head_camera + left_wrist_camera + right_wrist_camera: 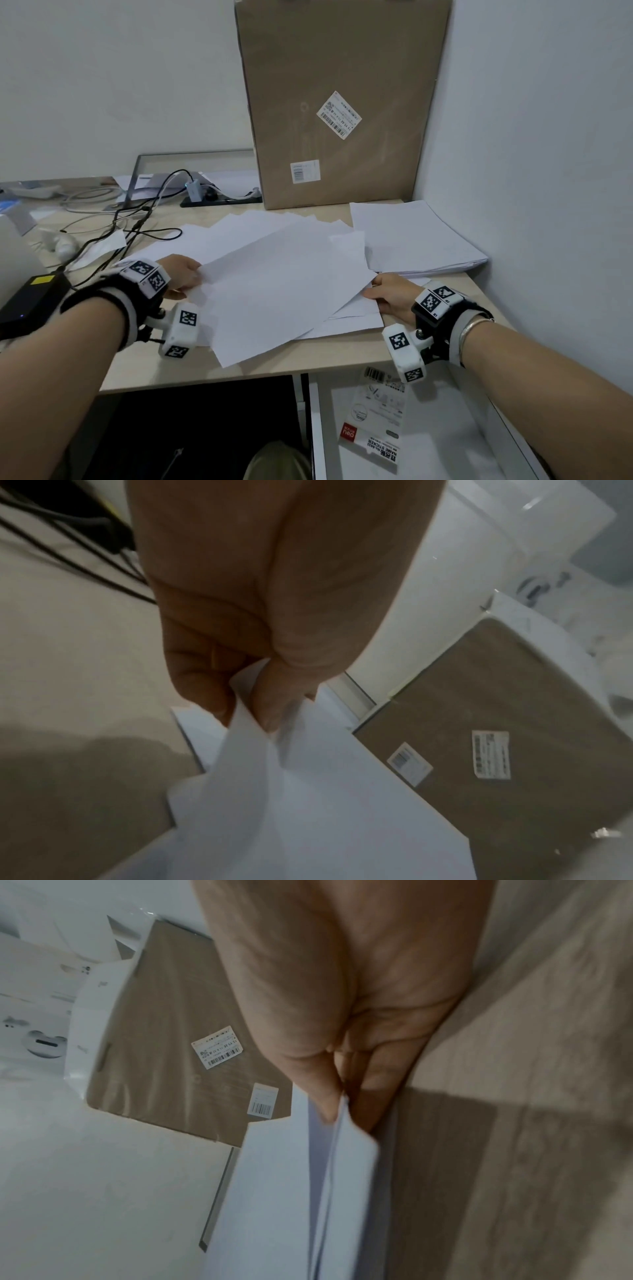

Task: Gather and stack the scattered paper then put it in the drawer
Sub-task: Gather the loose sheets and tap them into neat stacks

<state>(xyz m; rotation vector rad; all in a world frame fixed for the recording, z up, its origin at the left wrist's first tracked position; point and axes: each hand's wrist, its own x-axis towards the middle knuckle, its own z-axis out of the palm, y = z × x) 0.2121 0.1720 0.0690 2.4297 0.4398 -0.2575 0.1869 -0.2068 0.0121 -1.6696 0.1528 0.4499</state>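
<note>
A loose fan of white paper sheets (pixel 284 284) is held at its two side edges above a light wooden desk (pixel 274 366). The left edge is pinched by the left hand (pixel 181 274), whose thumb and curled fingers (pixel 202 688) are closed on a bent corner of the sheets. The right edge is gripped by the right hand (pixel 390 298); in the right wrist view several sheets are seen clamped between its thumb and fingers (pixel 373 1074). More sheets are spread flat on the desk beyond and beneath the held ones, between the two sets of fingers. A neater paper stack (pixel 418 240) is lying just beyond the right fingers, against the wall. A tall cardboard box (pixel 342 102) is stood well beyond both hands. Black cables (pixel 137 219) are trailed past the left fingers. An open white drawer (pixel 445 428) is seen below the right wrist, with a sticker packet (pixel 373 421) inside.
</note>
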